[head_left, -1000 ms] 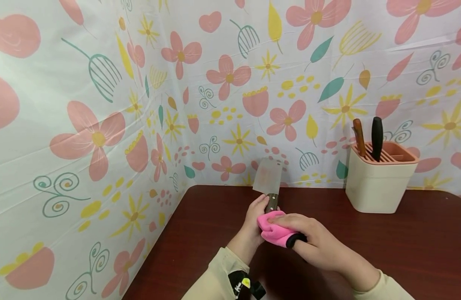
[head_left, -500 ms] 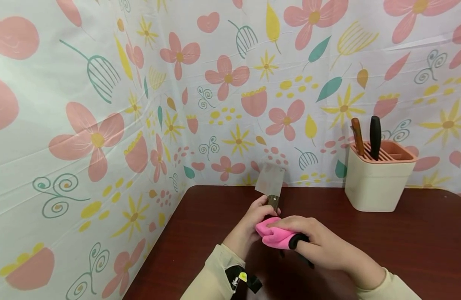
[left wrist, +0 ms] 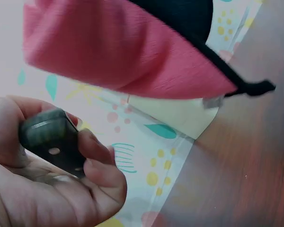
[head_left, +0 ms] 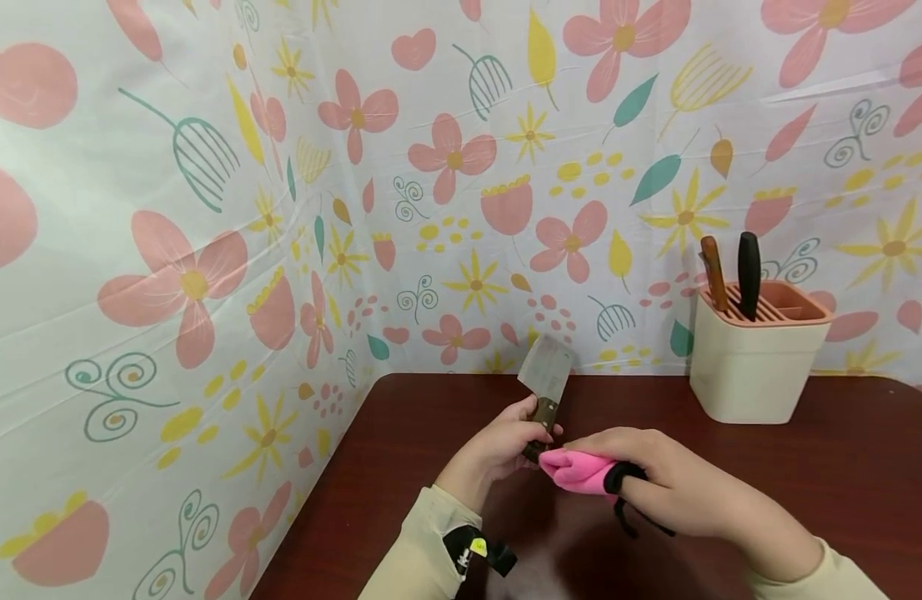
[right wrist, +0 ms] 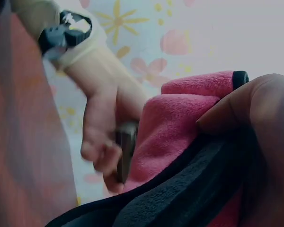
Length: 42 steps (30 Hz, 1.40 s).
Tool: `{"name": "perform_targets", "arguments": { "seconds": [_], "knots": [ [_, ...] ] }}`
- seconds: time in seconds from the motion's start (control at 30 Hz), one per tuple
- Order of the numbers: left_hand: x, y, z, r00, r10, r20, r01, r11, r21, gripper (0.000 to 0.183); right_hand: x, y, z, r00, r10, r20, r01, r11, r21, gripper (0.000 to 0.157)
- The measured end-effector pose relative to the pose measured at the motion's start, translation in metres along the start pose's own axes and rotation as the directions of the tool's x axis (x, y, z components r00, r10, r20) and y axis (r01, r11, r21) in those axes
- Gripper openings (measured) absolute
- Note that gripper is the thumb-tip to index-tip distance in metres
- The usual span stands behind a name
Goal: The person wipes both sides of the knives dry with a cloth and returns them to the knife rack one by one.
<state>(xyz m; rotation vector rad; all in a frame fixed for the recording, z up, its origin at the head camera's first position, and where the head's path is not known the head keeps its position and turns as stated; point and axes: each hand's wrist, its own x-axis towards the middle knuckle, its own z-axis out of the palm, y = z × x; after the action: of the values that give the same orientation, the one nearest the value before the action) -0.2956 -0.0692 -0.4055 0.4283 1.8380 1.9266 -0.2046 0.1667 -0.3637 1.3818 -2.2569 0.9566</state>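
Observation:
My left hand [head_left: 498, 442] grips the dark wooden handle [head_left: 545, 414] of a cleaver above the table. Its broad metal blade [head_left: 547, 367] points away from me. In the left wrist view the fingers curl round the riveted handle [left wrist: 52, 139], butt end toward the camera. A pink cloth [head_left: 577, 472] with a black underside and edging is pinched in my right hand [head_left: 678, 479], just right of the handle's butt. The right wrist view shows the cloth [right wrist: 173, 123] folded under my thumb, partly hiding the left hand [right wrist: 102, 123]. Whether cloth and handle touch, I cannot tell.
A cream knife holder [head_left: 757, 371] with a salmon slotted top stands at the back right of the dark red table [head_left: 423, 400]. A brown handle [head_left: 714, 275] and a black handle [head_left: 749, 275] rise from it. Flower-patterned sheeting [head_left: 461, 233] hangs behind and at the left.
The right hand and pink cloth have moved right, off the lower handle, which now shows more. The cleaver has come slightly lower and tilted a little to the right.

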Motion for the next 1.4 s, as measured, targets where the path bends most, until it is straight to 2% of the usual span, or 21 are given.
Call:
{"name": "perform_targets", "arguments": {
  "seconds": [0.17,0.23,0.33,0.4,0.47,0.53,0.67,0.7,0.73,0.77,0.8,0.87,0.9,0.97,1.03,1.17,1.2,1.33,1.4],
  "knots": [
    [-0.001,0.002,-0.002,0.998,-0.019,-0.053,0.023,0.997,0.071,0.061,-0.028,0.014,-0.017,0.991,0.120,0.056,-0.114,0.988,-0.107,0.072],
    [-0.001,0.003,-0.002,0.997,-0.013,-0.081,0.021,0.994,0.106,0.062,-0.043,0.023,-0.023,0.984,0.169,0.063,-0.157,0.973,-0.167,0.070],
    [-0.001,0.003,-0.003,0.993,0.017,-0.120,0.002,0.987,0.159,0.062,-0.068,0.039,-0.033,0.969,0.237,0.065,-0.211,0.939,-0.270,0.062],
    [-0.001,0.003,-0.003,0.987,0.047,-0.153,-0.017,0.981,0.193,0.061,-0.085,0.050,-0.039,0.950,0.303,0.071,-0.262,0.902,-0.343,0.056],
    [-0.001,0.003,-0.004,0.980,0.079,-0.182,-0.035,0.972,0.234,0.058,-0.100,0.060,-0.044,0.919,0.387,0.081,-0.320,0.849,-0.419,0.048],
    [-0.001,0.002,-0.006,0.972,0.111,-0.208,-0.051,0.960,0.274,0.053,-0.113,0.067,-0.048,0.865,0.494,0.086,-0.391,0.773,-0.500,0.043],
    [-0.002,0.003,-0.008,0.957,0.154,-0.247,-0.073,0.947,0.312,0.045,-0.135,0.077,-0.050,0.773,0.632,0.061,-0.472,0.636,-0.610,0.042],
    [-0.002,0.003,-0.008,0.953,0.164,-0.254,-0.078,0.945,0.318,0.043,-0.140,0.078,-0.050,0.746,0.662,0.070,-0.488,0.615,-0.619,0.043],
    [-0.002,0.003,-0.008,0.949,0.176,-0.261,-0.086,0.943,0.322,0.042,-0.145,0.080,-0.048,0.731,0.678,0.073,-0.498,0.603,-0.623,0.043],
    [-0.002,0.004,-0.009,0.945,0.186,-0.268,-0.092,0.940,0.328,0.041,-0.149,0.081,-0.047,0.718,0.690,0.092,-0.503,0.607,-0.615,0.044],
    [-0.003,0.004,-0.009,0.940,0.200,-0.275,-0.100,0.935,0.340,0.040,-0.153,0.082,-0.046,0.699,0.708,0.104,-0.513,0.597,-0.617,0.044],
    [-0.004,0.006,-0.009,0.926,0.231,-0.298,-0.114,0.925,0.362,0.037,-0.160,0.083,-0.042,0.681,0.722,0.125,-0.512,0.591,-0.623,0.044],
    [-0.004,0.007,-0.009,0.918,0.246,-0.312,-0.122,0.922,0.367,0.035,-0.164,0.084,-0.041,0.681,0.720,0.133,-0.508,0.595,-0.623,0.044],
    [-0.006,0.010,-0.010,0.900,0.273,-0.340,-0.138,0.918,0.373,0.031,-0.169,0.085,-0.038,0.701,0.702,0.123,-0.490,0.600,-0.632,0.044],
    [-0.007,0.012,-0.010,0.882,0.294,-0.368,-0.154,0.919,0.364,0.026,-0.172,0.085,-0.037,0.714,0.692,0.105,-0.480,0.592,-0.647,0.046],
    [-0.009,0.015,-0.010,0.857,0.315,-0.407,-0.181,0.925,0.334,0.020,-0.176,0.087,-0.037,0.720,0.688,0.092,-0.478,0.587,-0.653,0.049],
    [-0.010,0.016,-0.010,0.851,0.321,-0.415,-0.189,0.926,0.327,0.020,-0.175,0.087,-0.037,0.713,0.695,0.093,-0.482,0.583,-0.655,0.050],
    [-0.011,0.019,-0.009,0.820,0.362,-0.443,-0.235,0.919,0.317,0.025,-0.176,0.086,-0.039,0.706,0.698,0.119,-0.488,0.601,-0.633,0.055],
    [-0.010,0.020,-0.008,0.797,0.401,-0.451,-0.269,0.905,0.329,0.025,-0.178,0.085,-0.041,0.728,0.674,0.124,-0.479,0.630,-0.612,0.061]
  ]
}}
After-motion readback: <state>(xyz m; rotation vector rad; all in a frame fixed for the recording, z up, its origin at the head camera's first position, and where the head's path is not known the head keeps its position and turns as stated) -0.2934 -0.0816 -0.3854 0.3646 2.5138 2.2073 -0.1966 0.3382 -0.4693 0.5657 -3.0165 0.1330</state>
